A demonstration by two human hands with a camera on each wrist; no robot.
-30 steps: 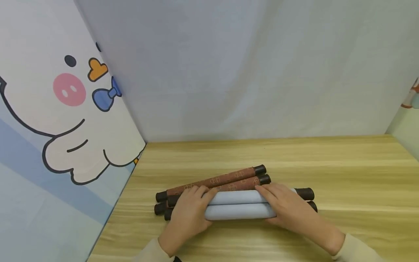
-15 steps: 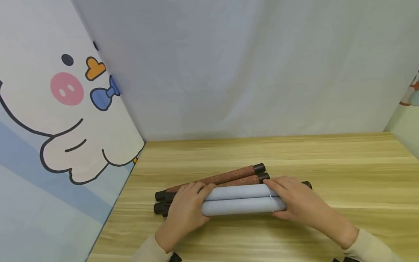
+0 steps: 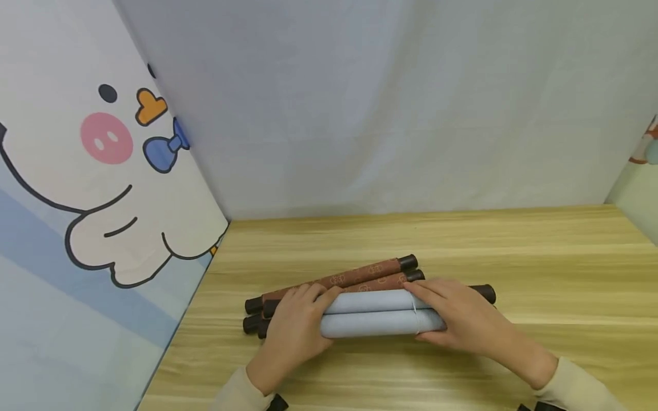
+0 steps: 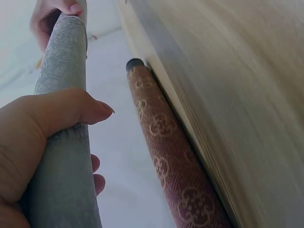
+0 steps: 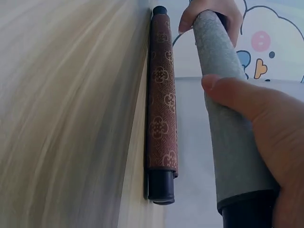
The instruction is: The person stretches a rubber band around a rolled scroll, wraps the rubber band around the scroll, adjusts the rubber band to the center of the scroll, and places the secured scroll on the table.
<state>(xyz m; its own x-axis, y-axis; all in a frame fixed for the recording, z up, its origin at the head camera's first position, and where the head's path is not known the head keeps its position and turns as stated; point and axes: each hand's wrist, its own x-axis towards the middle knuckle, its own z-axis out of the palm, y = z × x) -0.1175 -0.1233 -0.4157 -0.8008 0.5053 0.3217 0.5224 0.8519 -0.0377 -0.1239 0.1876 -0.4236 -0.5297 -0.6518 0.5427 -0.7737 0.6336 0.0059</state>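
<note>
Two pale blue-grey scroll rolls (image 3: 372, 313) lie side by side between my hands, raised over the table. My left hand (image 3: 298, 325) grips them near their left part, thumb across the near roll (image 4: 61, 175) in the left wrist view. My right hand (image 3: 460, 314) grips the right part, its thumb pressed on the patterned surface (image 5: 230, 137). A thin white cord (image 3: 415, 315) crosses both rolls beside the right fingers. One black end knob (image 3: 484, 293) sticks out past the right hand. The far sides of the rolls are hidden.
Two brown scroll rolls (image 3: 354, 277) with gold flower patterns and black knobs (image 3: 408, 262) lie just behind the pale ones on the wood-grain table (image 3: 540, 257). A grey curtain (image 3: 385, 114) stands at the back, and a cartoon-printed panel (image 3: 169, 211) rises at the left.
The pale rolls have risen slightly and turned, bringing the white cord into view. My right hand shifted right along them, then came back a little left. The brown rolls stayed put.
</note>
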